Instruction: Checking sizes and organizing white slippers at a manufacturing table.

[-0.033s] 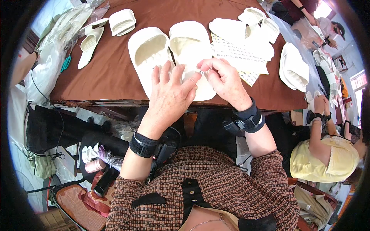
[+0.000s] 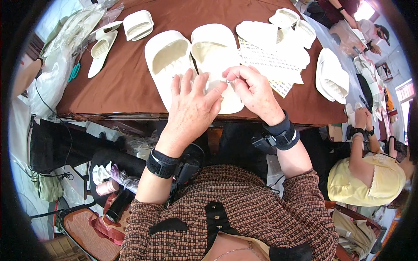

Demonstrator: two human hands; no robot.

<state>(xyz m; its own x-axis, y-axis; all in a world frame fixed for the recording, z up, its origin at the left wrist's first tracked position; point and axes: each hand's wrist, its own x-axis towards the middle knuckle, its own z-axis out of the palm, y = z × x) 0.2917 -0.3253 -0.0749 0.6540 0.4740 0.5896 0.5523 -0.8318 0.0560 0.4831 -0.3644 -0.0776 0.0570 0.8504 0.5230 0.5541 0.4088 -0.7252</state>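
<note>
A pair of white slippers lies side by side before me, toes away: the left slipper [image 2: 162, 50] and the right slipper [image 2: 214, 41]. Across their footbeds rests my left hand [image 2: 193, 102], fingers spread, its index fingertip reaching toward my right fingertips. My right hand [image 2: 254, 89] is closed in a pinch over the right slipper's footbed, at a small printed sticker [image 2: 228, 81] partly hidden by the fingers. White and yellow sticker sheets [image 2: 272, 63] with rows of printed labels lie just beyond my right hand, partly over other white slippers.
The brown-covered table [image 2: 117, 82] carries more white slippers [image 2: 138, 25] at the far left and a slipper pair [image 2: 332, 76] at right. Teal-handled scissors [image 2: 74, 71] lie near its left edge, by clear plastic bags [image 2: 50, 82]. A person in yellow [image 2: 365, 180] sits at right.
</note>
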